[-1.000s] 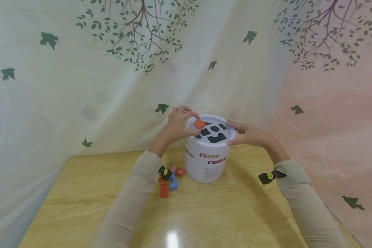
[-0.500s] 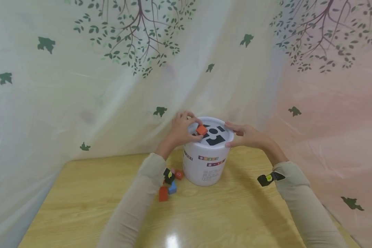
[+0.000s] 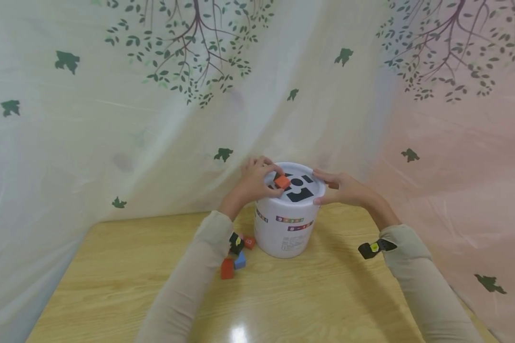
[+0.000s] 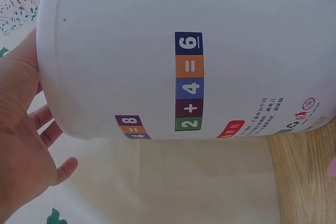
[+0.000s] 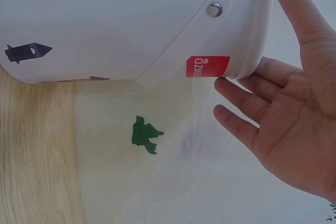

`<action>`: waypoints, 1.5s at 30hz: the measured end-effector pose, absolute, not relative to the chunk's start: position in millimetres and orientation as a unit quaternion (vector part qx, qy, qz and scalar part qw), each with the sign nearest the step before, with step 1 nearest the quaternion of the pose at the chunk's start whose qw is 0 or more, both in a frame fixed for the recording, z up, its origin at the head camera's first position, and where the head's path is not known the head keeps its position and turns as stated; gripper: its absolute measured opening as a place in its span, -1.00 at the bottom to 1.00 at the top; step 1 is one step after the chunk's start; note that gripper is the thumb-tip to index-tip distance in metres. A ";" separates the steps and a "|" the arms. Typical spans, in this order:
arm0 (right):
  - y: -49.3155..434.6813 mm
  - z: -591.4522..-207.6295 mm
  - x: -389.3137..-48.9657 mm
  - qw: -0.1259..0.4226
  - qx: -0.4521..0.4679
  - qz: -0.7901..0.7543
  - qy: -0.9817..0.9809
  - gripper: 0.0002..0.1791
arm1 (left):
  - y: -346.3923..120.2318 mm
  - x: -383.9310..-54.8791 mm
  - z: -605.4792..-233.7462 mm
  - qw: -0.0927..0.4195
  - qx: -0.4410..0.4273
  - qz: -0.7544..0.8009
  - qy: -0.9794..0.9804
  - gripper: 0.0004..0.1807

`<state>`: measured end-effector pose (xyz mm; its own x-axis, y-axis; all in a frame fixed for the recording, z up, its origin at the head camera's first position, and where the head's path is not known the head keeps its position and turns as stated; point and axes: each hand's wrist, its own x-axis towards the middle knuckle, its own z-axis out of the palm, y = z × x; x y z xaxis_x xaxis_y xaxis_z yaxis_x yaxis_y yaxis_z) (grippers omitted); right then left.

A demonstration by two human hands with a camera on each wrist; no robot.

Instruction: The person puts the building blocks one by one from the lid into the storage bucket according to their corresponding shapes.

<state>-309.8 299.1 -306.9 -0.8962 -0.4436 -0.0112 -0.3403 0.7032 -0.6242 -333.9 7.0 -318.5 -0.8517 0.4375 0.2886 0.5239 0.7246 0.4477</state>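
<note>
A pale hanging cloth [image 3: 154, 133] filled the back from the left edge, softly creased and printed with green birds and leafy branches, and turned pinkish at the far right. Before it stood a table [image 3: 111, 267] with fine yellowish wood grain and a bright patch of glare near its front edge.

From the left came a beige sleeve with a small black camera [image 3: 236, 244] at the cuff. Beside that cuff on the table lay a flat-sided red block [image 3: 227, 269], a smaller blue block [image 3: 240, 260] and a lettered block [image 3: 249, 242], the last just beside the bucket. The left hand [image 3: 255, 181] pinched an orange block [image 3: 282, 182] between thumb and forefinger, tilted over the left part of the lid [image 3: 298, 166]; whether block and lid touched could not be told.

The bucket [image 3: 285, 240], round, smooth and white, stood upright, with coloured sums on its wall, dark cut shapes in its lid and a riveted handle [image 5: 178, 40]. At its right rim rested the right hand [image 3: 341, 186], thumb and fingers spread apart.
</note>
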 end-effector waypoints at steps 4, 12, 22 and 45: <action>298.0 -306.7 -307.8 0.082 -0.211 -0.321 0.919 0.07 | 6.9 -333.8 -319.2 0.075 -0.257 -0.259 -0.928 -0.51; 298.6 -308.4 -308.1 0.081 -0.211 -0.324 0.919 0.06 | 6.9 -331.2 -317.4 0.069 -0.257 -0.253 -0.930 -0.53; 299.4 -309.3 -307.9 0.076 -0.217 -0.315 0.921 0.06 | 8.5 -329.2 -314.7 0.060 -0.250 -0.243 -0.935 -0.54; 298.5 -307.0 -309.6 0.081 -0.213 -0.319 0.920 0.05 | 6.4 -333.1 -316.5 0.057 -0.261 -0.251 -0.930 -0.49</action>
